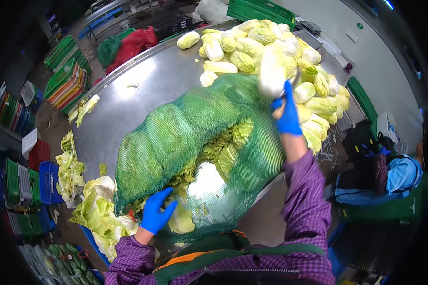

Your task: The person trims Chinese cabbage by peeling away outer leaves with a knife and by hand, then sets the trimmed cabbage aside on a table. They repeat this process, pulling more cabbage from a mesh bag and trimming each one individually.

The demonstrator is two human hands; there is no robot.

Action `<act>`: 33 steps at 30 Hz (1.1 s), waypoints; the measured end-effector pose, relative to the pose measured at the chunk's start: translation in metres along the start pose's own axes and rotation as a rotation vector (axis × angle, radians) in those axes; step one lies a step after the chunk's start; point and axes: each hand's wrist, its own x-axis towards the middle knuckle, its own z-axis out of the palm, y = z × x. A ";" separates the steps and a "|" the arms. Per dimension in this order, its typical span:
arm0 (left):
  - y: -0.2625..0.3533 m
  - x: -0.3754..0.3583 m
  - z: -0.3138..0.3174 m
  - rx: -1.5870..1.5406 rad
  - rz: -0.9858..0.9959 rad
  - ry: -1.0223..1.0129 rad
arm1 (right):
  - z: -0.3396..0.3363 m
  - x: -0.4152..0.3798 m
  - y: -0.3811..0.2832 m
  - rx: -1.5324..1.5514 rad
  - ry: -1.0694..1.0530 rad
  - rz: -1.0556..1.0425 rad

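A green mesh bag (161, 137) stuffed with napa cabbages lies across the metal table, its opening showing leafy heads (226, 159). At the bag's lower left edge is my left hand (158, 211), blue-gloved, with thumb and fingers apart and nothing held. My right hand (289, 114), also blue-gloved, is closed around what looks like a knife (277, 112), mostly hidden by the fingers. Directly beyond that hand is a motion-blurred pale napa cabbage (273, 71), overlapping the hand's fingertips in this view. Behind it rises a heap of trimmed napa cabbages (252, 47).
Loose outer leaves (102, 213) pile up at the table's (109, 104) left edge, above a blue bin (95, 244). Stacked crates (66, 78) and a red sack (133, 47) stand on the floor at left. At right is another person in a blue apron (402, 175).
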 end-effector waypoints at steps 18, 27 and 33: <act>-0.134 0.131 -0.094 -0.030 -0.647 0.171 | 0.132 -0.112 0.171 -0.905 -0.744 0.665; -0.106 0.057 -0.057 -0.455 -0.438 0.216 | 0.117 -0.233 0.258 -1.229 -0.409 0.137; -0.059 -0.044 -0.077 -0.639 -0.422 0.096 | 0.079 -0.338 0.249 -0.985 -0.352 -0.058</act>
